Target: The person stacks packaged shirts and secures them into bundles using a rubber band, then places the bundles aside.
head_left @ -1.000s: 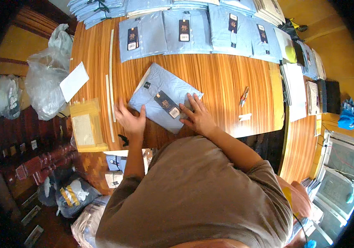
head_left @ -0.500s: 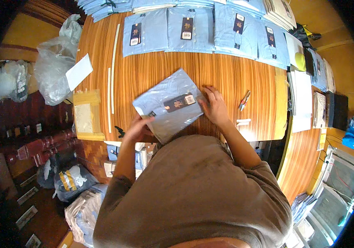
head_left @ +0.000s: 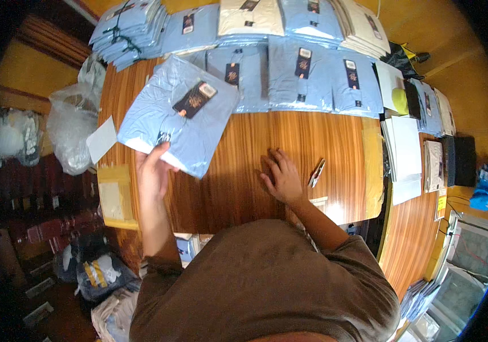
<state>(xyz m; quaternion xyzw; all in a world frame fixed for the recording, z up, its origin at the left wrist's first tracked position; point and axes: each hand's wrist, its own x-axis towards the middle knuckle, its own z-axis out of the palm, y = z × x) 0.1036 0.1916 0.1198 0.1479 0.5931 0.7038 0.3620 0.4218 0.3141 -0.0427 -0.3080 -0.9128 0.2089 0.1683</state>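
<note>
A wood-grained counter [head_left: 227, 196] stretched before the person, and along its far side stood packaged garments [head_left: 284, 85], mostly light blue, in rows and piles. Past the counter's left edge hung a clear plastic bag [head_left: 72, 131], while a tied stack [head_left: 127, 35] of blue packs, bound with dark cord, filled its far left corner. Over its left half, tilted and apparently raised, was a blue garment in clear wrapping [head_left: 172, 130]. A pile of white papers [head_left: 403, 145] lay beside the counter's right edge. The left hand [head_left: 154, 174], above the counter's near left part, pinched the wrapped garment's near corner, thumb on top, the other fingers mostly hidden underneath. The right hand [head_left: 285, 181] was over the counter's middle, holding nothing visible, its fingers loosely spread; whether they touched the surface could not be told. A slim tool [head_left: 316, 172] lay on the counter's right half.
</note>
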